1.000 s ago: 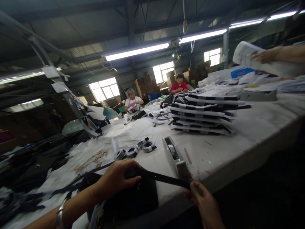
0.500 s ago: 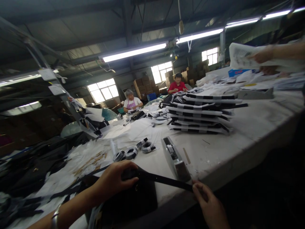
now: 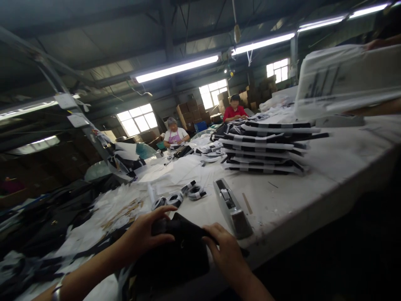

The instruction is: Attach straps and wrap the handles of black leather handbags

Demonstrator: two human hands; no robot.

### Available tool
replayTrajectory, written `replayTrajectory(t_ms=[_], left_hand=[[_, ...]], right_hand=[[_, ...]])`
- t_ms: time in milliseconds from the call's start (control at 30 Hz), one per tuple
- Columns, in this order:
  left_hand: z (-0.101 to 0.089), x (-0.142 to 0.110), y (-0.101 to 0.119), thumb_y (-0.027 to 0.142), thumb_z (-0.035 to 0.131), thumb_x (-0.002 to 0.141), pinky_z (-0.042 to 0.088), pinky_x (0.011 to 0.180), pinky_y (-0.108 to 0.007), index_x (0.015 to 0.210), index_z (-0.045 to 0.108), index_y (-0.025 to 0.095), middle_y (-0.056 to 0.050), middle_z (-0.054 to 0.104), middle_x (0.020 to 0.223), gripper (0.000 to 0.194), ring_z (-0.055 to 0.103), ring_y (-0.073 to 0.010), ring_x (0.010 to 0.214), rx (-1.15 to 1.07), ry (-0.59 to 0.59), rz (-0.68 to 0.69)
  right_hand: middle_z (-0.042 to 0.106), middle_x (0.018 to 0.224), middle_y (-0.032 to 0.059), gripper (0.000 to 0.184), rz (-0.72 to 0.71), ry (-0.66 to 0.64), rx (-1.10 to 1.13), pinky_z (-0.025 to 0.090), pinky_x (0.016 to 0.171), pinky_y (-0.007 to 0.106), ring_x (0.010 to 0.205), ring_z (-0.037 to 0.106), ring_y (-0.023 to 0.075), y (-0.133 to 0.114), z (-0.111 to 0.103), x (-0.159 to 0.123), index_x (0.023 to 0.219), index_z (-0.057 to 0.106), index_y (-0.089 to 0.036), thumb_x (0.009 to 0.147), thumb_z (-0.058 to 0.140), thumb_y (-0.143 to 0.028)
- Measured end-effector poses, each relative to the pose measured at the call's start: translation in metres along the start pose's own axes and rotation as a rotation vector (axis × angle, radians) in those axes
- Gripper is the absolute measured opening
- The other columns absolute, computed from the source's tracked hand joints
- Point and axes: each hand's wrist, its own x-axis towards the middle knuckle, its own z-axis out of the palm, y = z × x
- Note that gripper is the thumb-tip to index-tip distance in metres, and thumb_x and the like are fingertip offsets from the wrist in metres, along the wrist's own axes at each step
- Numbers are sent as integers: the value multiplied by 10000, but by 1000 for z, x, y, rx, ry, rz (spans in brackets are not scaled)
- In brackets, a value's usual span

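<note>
A black bag-like piece (image 3: 184, 265) with a small gold-coloured fitting lies at the table's near edge. Along its top runs a black strap (image 3: 191, 228), slightly bent between my hands. My left hand (image 3: 145, 234), wearing a silver bracelet at the wrist, curls its thumb and fingers around the strap's left part, index finger raised. Closer to the middle, my right hand (image 3: 227, 251) pinches the strap; a dark tail shows past its far side. Just beyond my right hand stands a grey tape dispenser (image 3: 232, 207).
Rolled, white-wrapped strap coils (image 3: 175, 200) lie beyond my left hand. A stack of wrapped black straps (image 3: 263, 148) rises farther back. At right, another person's hands move a white plastic-wrapped bundle (image 3: 347, 79). Black goods (image 3: 72, 200) are heaped at left. Two people sit across the table.
My right hand has slid left from the strap's far end toward my left hand. The strap, previously pulled straight, is now bent. The other person's white bundle has swung into fuller view.
</note>
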Motion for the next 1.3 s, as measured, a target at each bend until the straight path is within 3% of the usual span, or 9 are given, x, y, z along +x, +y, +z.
replayTrajectory(t_ms=[167, 367, 467, 567, 767, 900, 1000, 1133, 1300], left_hand=[[-12, -7, -7, 452, 719, 767, 481, 829, -289, 1285, 533, 298, -1, 690, 1026, 572, 654, -227, 937, 56, 21, -36], [-15, 13, 18, 507, 577, 875, 475, 884, -337, 1347, 515, 318, -60, 672, 1184, 512, 645, -267, 1032, 195, -94, 55], [-9, 27, 33, 530, 598, 854, 501, 768, -301, 1257, 604, 310, -71, 647, 1183, 459, 672, -258, 920, 392, -123, 123], [-3, 40, 39, 454, 623, 862, 483, 673, -257, 1102, 684, 294, -52, 667, 1022, 295, 666, -217, 804, 470, -174, 226], [-3, 42, 26, 446, 653, 830, 459, 715, -251, 1054, 687, 279, -27, 672, 975, 282, 653, -201, 836, 294, -197, 232], [-8, 31, 24, 506, 562, 870, 465, 749, -295, 1000, 659, 217, -53, 693, 979, 331, 651, -227, 850, 236, 5, 34], [-14, 26, 26, 533, 532, 867, 456, 687, -293, 914, 672, 214, -26, 712, 836, 352, 654, -236, 789, 210, -46, -109], [-16, 24, 23, 503, 594, 828, 456, 710, -278, 924, 693, 218, -3, 712, 840, 317, 646, -223, 805, 104, -100, -107], [-7, 25, 23, 421, 560, 874, 460, 815, -281, 939, 671, 190, -17, 706, 909, 264, 638, -211, 890, -150, -94, -4]], right_hand=[[676, 893, 58, 222, -8, -25, 88, 482, 782, 304, 855, 637, 206, 3, -4, 5, 1067, 691, -200, 933, 517, -234], [651, 848, 35, 260, -92, -94, 62, 454, 697, 271, 761, 608, 170, -7, -21, 28, 1021, 710, -213, 931, 467, -193], [654, 859, 29, 246, -126, -118, 95, 458, 702, 260, 769, 606, 162, -10, -23, 42, 1006, 716, -219, 926, 484, -203], [666, 871, 24, 229, -117, -133, 191, 469, 702, 257, 740, 602, 148, -11, -17, 48, 1012, 714, -225, 924, 503, -232], [632, 697, -35, 155, 53, -128, 523, 479, 672, 241, 672, 618, 140, -7, -7, 40, 1004, 620, -203, 871, 594, -280], [664, 720, -17, 114, 71, -132, 370, 467, 674, 248, 674, 628, 148, -6, -11, 35, 890, 665, -201, 869, 592, -287], [679, 734, -18, 113, 58, -155, 289, 466, 683, 254, 695, 636, 158, -7, -12, 35, 887, 683, -213, 867, 587, -267], [711, 851, 6, 117, 15, -128, 213, 483, 751, 282, 802, 655, 183, -16, -6, 37, 937, 690, -219, 864, 602, -243], [627, 1258, 62, 575, -166, -18, 135, 413, 1028, 371, 1169, 554, 247, -37, 12, 45, 1255, 602, -252, 719, 805, -294]])
